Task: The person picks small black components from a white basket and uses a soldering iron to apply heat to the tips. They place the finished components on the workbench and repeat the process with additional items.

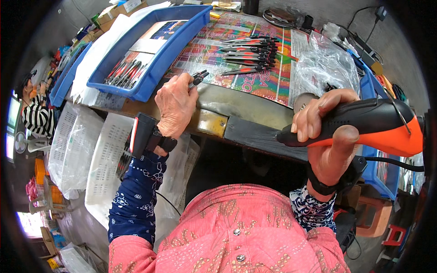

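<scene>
My left hand (175, 102) is closed at the near edge of the workbench. Slim black pen-like pieces (199, 78) stick out past its thumb and fingertips. On the right, my right hand (325, 123) wraps around a black and orange electric screwdriver (382, 123), its tapered nose pointing left over the bench edge. Between the hands and farther back, a row of black and red pens (249, 54) lies side by side on a colourful printed sheet (277, 79). The tool and fingers partly hide a round metallic thing (304, 101) beside the right hand.
A long blue tray (157, 66) holding several red and black pens (127, 73) stands at the left. Crumpled clear plastic bags (325, 61) lie at the right, near another blue tray (387, 179). White perforated baskets (104, 159) stand below the bench. A person in stripes (37, 116) sits far left.
</scene>
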`<state>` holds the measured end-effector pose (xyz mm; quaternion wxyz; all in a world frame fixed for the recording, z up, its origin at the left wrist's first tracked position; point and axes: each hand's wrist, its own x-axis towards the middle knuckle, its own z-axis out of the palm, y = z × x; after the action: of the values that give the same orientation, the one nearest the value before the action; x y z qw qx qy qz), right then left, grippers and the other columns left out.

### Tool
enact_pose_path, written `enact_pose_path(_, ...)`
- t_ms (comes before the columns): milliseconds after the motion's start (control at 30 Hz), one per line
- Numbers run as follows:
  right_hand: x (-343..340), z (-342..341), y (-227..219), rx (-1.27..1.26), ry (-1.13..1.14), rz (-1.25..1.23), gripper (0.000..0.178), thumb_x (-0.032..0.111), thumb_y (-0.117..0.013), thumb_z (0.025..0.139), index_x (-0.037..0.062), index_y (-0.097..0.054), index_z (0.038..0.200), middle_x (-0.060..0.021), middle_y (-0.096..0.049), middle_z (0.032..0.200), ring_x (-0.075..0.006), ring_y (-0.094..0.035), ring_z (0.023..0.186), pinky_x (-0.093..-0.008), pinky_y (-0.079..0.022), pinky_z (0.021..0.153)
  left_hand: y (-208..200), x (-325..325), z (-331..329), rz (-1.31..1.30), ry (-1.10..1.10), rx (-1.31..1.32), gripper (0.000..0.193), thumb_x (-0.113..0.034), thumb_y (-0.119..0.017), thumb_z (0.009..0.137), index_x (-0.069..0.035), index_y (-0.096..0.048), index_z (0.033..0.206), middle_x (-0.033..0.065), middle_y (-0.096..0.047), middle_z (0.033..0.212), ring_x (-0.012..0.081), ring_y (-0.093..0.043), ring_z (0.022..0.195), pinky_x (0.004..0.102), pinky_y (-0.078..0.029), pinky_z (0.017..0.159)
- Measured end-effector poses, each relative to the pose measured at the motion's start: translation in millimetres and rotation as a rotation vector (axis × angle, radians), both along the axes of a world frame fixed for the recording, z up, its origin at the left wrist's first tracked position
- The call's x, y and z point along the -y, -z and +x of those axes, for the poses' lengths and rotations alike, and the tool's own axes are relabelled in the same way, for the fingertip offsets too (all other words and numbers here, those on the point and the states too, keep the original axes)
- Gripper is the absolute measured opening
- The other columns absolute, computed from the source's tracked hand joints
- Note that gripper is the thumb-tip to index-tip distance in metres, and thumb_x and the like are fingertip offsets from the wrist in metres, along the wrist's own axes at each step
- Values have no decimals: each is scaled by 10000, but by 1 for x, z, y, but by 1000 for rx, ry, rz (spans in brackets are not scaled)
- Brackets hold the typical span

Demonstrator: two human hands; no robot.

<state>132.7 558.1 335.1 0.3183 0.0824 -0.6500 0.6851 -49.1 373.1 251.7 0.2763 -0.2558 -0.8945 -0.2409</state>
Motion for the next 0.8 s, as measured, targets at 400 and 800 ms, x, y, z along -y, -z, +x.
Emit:
enact_pose_path(400,-19,-10,12,-165,-150,-228,317,74,-680,735,-17,-456,940,-50,-487,676,-138,-505,566,-264,-437,549,-4,-67,-22,-69,220,-139,228,-112,-679,706,-76,-643,928,98,-577,835,310,-550,861,411,-447,730)
enact_pose_path(800,-30,-5,11,-45,59,-80,514,446,-678,790,15,-429,915,-36,-458,629,-121,-462,524,-266,-418,521,10,-129,-33,-169,296,-127,173,-178,-690,716,-78,-591,818,88,-543,807,308,-530,854,429,-381,741)
